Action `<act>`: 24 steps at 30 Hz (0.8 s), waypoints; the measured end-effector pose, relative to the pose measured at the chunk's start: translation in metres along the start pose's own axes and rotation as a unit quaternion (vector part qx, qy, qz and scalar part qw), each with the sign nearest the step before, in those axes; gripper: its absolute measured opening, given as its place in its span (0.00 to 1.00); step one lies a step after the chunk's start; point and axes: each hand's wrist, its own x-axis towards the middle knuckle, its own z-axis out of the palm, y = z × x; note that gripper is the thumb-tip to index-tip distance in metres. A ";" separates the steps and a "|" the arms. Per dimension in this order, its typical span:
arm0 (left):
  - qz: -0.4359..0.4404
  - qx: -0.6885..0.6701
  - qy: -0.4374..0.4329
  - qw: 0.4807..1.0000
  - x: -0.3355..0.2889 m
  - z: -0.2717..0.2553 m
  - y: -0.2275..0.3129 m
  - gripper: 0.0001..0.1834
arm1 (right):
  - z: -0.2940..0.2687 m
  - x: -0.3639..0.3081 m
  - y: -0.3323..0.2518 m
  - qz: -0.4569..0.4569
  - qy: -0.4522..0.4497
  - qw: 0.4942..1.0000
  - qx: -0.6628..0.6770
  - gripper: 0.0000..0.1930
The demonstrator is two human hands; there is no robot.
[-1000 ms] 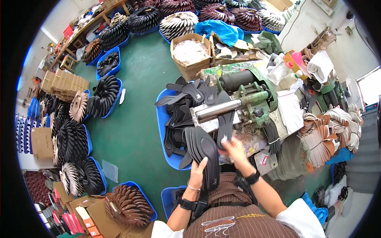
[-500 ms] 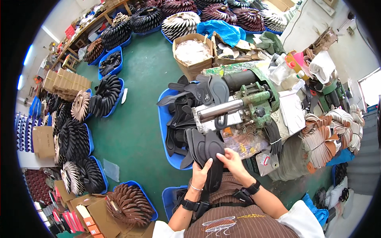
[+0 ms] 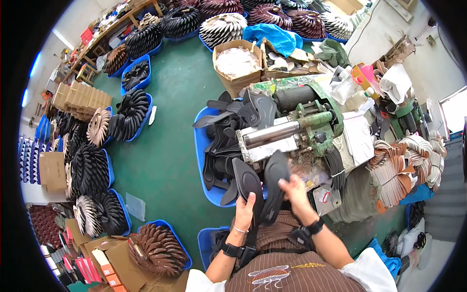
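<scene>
My left hand (image 3: pixel 244 211) is closed around the lower part of a black shoe insole (image 3: pixel 247 182), which points up and away from me. Any further insoles beneath it are hidden. In my right hand (image 3: pixel 296 193), thumb and fingers grip another black insole (image 3: pixel 275 177), held apart from the first and slightly smeared by motion. Just beyond both hands is a green machine (image 3: pixel 318 137) with a shiny metal roller (image 3: pixel 272 135). Black insoles (image 3: pixel 257 109) lie at the roller's far side and spill over a blue tub (image 3: pixel 199 160) on the left.
A second blue tub (image 3: pixel 206 243) stands close by my left forearm. Beyond the machine is a cardboard box (image 3: pixel 237 80) of whitish pieces. Bundled tan insoles (image 3: pixel 396 163) and a bunch of dark cords (image 3: pixel 335 165) sit to the right. More filled tubs line the green floor (image 3: pixel 168 170).
My right hand has drawn one insole away to the right from those at my left hand. The insole that lay across the roller is no longer there.
</scene>
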 end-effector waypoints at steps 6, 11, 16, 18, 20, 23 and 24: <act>-0.064 -0.127 0.006 0.990 -0.004 0.003 -0.001 0.19 | 0.000 0.054 -0.013 -0.079 0.010 0.997 0.021 0.09; -0.035 -0.036 0.028 0.998 0.000 -0.005 -0.010 0.18 | 0.021 -0.010 0.013 -0.008 -0.080 0.997 -0.022 0.09; -0.043 -0.054 0.014 0.998 0.003 0.008 0.001 0.22 | -0.013 0.060 -0.011 -0.072 0.047 0.996 0.029 0.08; -0.052 -0.022 0.011 0.998 0.005 0.004 -0.008 0.24 | -0.004 0.065 -0.012 -0.083 0.045 0.995 0.020 0.10; -0.075 0.051 0.029 0.995 0.003 -0.004 -0.020 0.27 | 0.013 0.033 -0.002 -0.063 -0.035 0.997 -0.038 0.09; -0.073 0.099 -0.005 0.992 0.007 0.004 -0.008 0.29 | 0.021 -0.013 0.009 0.001 -0.203 0.979 0.002 0.09; -0.006 0.153 -0.038 0.987 0.013 0.000 -0.013 0.32 | 0.016 -0.004 0.016 -0.005 -0.163 0.985 -0.058 0.10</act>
